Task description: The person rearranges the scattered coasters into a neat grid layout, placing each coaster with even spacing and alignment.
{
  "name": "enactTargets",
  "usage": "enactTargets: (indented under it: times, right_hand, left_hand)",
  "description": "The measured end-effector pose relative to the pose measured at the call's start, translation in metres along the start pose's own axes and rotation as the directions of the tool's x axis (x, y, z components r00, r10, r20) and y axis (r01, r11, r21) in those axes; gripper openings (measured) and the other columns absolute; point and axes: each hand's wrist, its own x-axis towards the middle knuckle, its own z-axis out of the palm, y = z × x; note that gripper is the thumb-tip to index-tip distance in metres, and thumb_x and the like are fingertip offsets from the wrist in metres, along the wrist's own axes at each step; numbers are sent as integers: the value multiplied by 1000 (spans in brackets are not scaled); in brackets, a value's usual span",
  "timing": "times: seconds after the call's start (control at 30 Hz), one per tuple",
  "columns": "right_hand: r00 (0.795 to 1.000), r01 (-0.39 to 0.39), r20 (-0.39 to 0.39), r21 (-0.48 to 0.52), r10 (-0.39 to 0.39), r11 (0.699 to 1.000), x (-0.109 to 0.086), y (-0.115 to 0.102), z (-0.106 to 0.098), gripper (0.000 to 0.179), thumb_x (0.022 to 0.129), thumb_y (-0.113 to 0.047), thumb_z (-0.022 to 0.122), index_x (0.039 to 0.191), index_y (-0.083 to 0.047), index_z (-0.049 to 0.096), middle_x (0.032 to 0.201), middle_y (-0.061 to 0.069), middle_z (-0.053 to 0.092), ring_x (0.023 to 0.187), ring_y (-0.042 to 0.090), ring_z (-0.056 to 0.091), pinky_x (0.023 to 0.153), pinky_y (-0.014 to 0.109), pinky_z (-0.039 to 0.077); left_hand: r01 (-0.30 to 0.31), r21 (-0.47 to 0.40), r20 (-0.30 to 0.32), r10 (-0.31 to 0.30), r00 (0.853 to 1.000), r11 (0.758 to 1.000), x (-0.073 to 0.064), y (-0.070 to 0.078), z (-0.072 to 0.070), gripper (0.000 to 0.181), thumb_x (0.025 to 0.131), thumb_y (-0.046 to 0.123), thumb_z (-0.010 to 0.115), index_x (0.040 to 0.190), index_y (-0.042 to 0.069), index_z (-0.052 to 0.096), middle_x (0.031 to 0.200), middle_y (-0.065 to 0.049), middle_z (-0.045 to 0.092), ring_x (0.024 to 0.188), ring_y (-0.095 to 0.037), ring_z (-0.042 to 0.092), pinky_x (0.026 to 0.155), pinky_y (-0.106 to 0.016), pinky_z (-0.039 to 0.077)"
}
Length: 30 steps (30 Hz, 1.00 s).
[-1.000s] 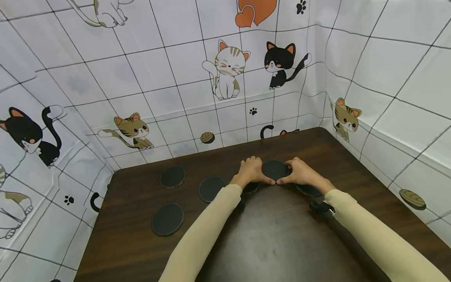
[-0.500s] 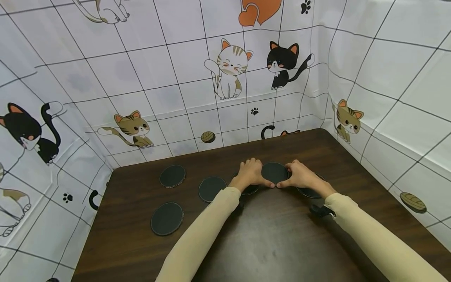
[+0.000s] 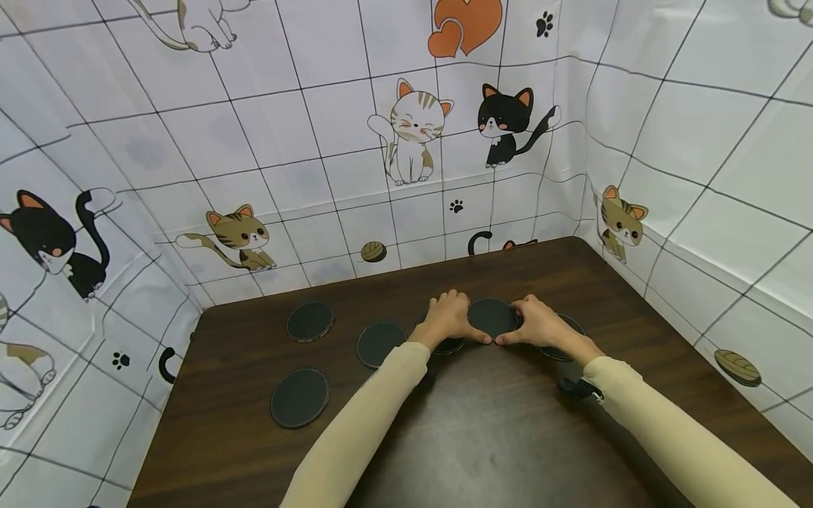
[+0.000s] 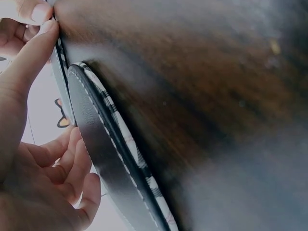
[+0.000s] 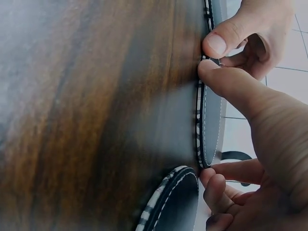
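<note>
A round black coaster (image 3: 492,315) with a stitched rim lies on the table between my two hands. My left hand (image 3: 449,316) holds its left side, thumb on the near edge. From the right, my right hand (image 3: 540,324) holds the same coaster, fingers at the side and thumb at the near edge. Both thumb tips almost meet. In the right wrist view, the checkered edge of this coaster (image 5: 210,120) shows between right thumb and fingers. Under the left wrist lies another coaster (image 4: 103,149), partly hidden; a third coaster (image 3: 567,326) is partly covered by the right hand.
More black coasters lie to the left: one coaster (image 3: 381,344) beside the left sleeve, another at the back (image 3: 310,321), and one further forward (image 3: 300,397). The dark wooden table (image 3: 216,437) meets walls hung with cat-print sheeting (image 3: 305,162) at back and sides.
Both hands have drawn slightly toward the person with the coaster between them, uncovering more of the coaster at the right. The head view has tilted a little. The other coasters stay put.
</note>
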Motion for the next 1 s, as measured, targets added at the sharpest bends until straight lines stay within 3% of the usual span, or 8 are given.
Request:
enactTargets:
  times: [0.2,0.43,0.6,0.7,0.87,1.0]
  right_hand:
    - [999,15,-35,-22,-16,1000,-7,4,-12,96,66,-58,75,131,6,46,111,21,48,94,32,50,77,49,43]
    - [999,-52,-22,-131,50,990,-37,27,-39,107,65,-68,68,137,5,37,131,32,33,113,52,34,84,67,29]
    - [999,-49,3,-202,51,978,-52,40,-42,114,62,-72,67,134,11,38,128,36,35,110,54,37,81,67,31]
    - [999,-42,-3,-216,43,975,-55,44,-40,115,61,-74,65,132,12,39,126,35,37,109,54,39,79,66,32]
    - [1000,-23,-13,-246,20,969,-53,37,-40,115,61,-76,62,133,10,39,127,35,37,109,54,38,80,66,32]
    - [1000,4,-17,-244,-9,970,-44,18,-44,112,64,-75,61,136,8,38,130,33,35,111,54,36,81,67,31]
  left_hand:
    - [-2,-72,-18,1,1000,997,-1,-8,-2,91,58,77,64,122,13,54,111,-2,48,103,-22,45,90,-45,35]
    - [-66,-181,-104,48,993,981,-5,-17,-14,97,59,75,65,134,16,46,111,-1,50,100,-16,44,88,-43,35]
    - [-113,-262,-148,76,986,958,-11,-23,-25,90,66,71,64,136,19,43,113,-3,52,98,-13,45,87,-45,35]
    - [-129,-260,-162,88,983,957,-19,-25,-31,85,69,71,61,136,22,43,115,0,52,100,-13,46,87,-44,35]
    - [-163,-245,-199,115,973,956,-36,-30,-45,77,75,68,58,136,23,44,114,1,52,99,-12,48,83,-40,38]
    - [-178,-274,-247,110,963,945,-50,-39,-57,71,79,63,58,135,22,45,113,1,53,97,-12,49,81,-38,38]
